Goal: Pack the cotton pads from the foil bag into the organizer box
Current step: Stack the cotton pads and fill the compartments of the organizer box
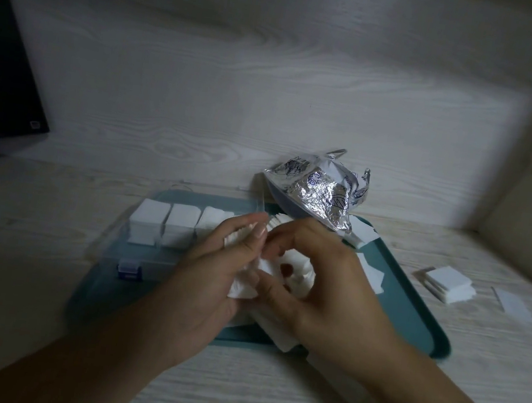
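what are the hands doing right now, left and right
Left hand: closed, gripping a fanned stack of cotton pads.
Right hand: closed, fingers curled round the same stack from the other side.

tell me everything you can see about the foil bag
The foil bag is crinkled silver foil with dark blue leaf-like prints and a dim bluish inside. It lies slumped and torn open at the tray's far edge, against the wooden wall, partly over loose pads. Neither hand touches it.
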